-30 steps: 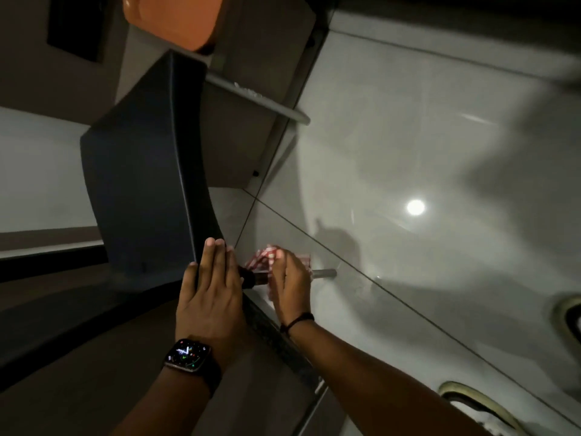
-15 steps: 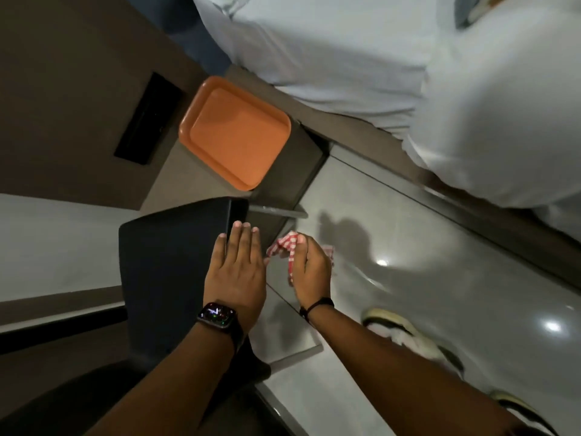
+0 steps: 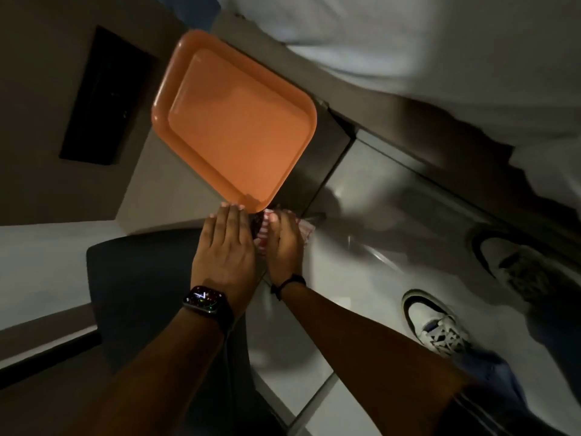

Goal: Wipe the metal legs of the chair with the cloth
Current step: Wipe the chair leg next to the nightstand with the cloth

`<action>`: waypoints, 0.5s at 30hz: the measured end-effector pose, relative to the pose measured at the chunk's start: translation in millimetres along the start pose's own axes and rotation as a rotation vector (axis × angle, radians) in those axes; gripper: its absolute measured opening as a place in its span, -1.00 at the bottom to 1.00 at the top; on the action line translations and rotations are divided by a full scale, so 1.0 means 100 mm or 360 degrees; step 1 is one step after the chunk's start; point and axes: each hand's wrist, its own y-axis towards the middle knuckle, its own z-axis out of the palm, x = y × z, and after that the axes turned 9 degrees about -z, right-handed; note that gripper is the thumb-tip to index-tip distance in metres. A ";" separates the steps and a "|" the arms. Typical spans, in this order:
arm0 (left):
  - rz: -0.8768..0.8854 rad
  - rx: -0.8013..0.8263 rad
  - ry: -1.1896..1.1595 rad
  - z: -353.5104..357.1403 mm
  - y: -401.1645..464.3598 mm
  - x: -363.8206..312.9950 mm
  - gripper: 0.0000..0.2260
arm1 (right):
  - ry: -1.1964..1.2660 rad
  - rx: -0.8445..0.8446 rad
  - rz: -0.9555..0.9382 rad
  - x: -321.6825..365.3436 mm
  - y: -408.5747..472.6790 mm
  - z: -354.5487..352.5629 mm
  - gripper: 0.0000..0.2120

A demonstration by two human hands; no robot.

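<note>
The dark chair (image 3: 138,284) fills the lower left of the head view, its seat surface facing me. My left hand (image 3: 224,250), with a watch on the wrist, lies flat and spread on the chair's right edge. Right beside it, my right hand (image 3: 284,247) is closed on a red-and-white checked cloth (image 3: 262,229), wrapped around a chair leg. A short stub of the metal leg (image 3: 317,216) pokes out past the cloth to the right. The rest of the leg is hidden under the cloth and hand.
An orange tray (image 3: 232,121) lies on a brown cabinet top just above my hands. Glossy grey floor tiles (image 3: 361,262) spread to the right. My white sneakers (image 3: 437,325) stand at the right. White bedding (image 3: 424,48) covers the top right.
The view has swung upward, so the tray and bedding now show large. My right hand with the cloth has slid along the leg, staying beside my left hand on the chair edge.
</note>
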 end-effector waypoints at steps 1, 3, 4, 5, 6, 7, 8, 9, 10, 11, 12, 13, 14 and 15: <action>-0.0003 0.0012 0.0001 0.04 0.01 -0.01 -0.41 | 0.0017 0.0019 -0.0036 -0.07 -0.04 0.07 -0.56; -0.0021 -0.0009 -0.0054 0.06 0.00 -0.02 -0.43 | 0.0024 0.0017 -0.0134 -0.20 -0.11 0.14 -0.46; -0.0012 -0.0031 -0.0086 0.07 0.01 -0.03 -0.44 | 0.0029 0.0014 -0.0141 -0.28 -0.12 0.15 -0.45; 0.0003 -0.0059 -0.0121 0.09 0.01 -0.04 -0.46 | 0.0046 0.0009 -0.0123 -0.38 -0.11 0.15 -0.48; 0.0019 -0.0088 -0.0159 0.10 0.02 -0.04 -0.48 | 0.0051 0.0011 -0.0093 -0.46 -0.10 0.15 -0.52; 0.0027 -0.0132 -0.0208 0.14 0.02 -0.04 -0.51 | 0.0049 0.0018 -0.0052 -0.53 -0.08 0.15 -0.55; 0.0023 -0.0195 -0.0264 0.16 0.01 -0.04 -0.54 | 0.0052 0.0032 -0.0011 -0.59 -0.04 0.14 -0.57; 0.0015 -0.0252 -0.0313 0.19 0.01 -0.05 -0.56 | 0.0064 0.0046 0.0047 -0.65 0.02 0.13 -0.57; 0.0008 -0.0292 -0.0347 0.21 0.01 -0.07 -0.57 | 0.0076 0.0052 0.0122 -0.71 0.09 0.11 -0.57; 0.0001 -0.0313 -0.0367 0.21 0.01 -0.08 -0.58 | 0.0084 0.0059 0.0209 -0.75 0.19 0.08 -0.60; -0.0010 -0.0326 -0.0380 0.22 0.01 -0.10 -0.59 | 0.0090 0.0074 0.0301 -0.77 0.28 0.04 -0.62; -0.0028 -0.0336 -0.0390 0.23 0.01 -0.10 -0.59 | 0.0102 0.0093 0.0372 -0.75 0.34 0.01 -0.63; -0.0047 -0.0337 -0.0399 0.23 0.01 -0.12 -0.58 | 0.0107 0.0103 0.0421 -0.71 0.36 -0.03 -0.63; -0.0063 -0.0337 -0.0399 0.22 0.00 -0.13 -0.58 | 0.0114 0.0097 0.0439 -0.64 0.32 -0.05 -0.64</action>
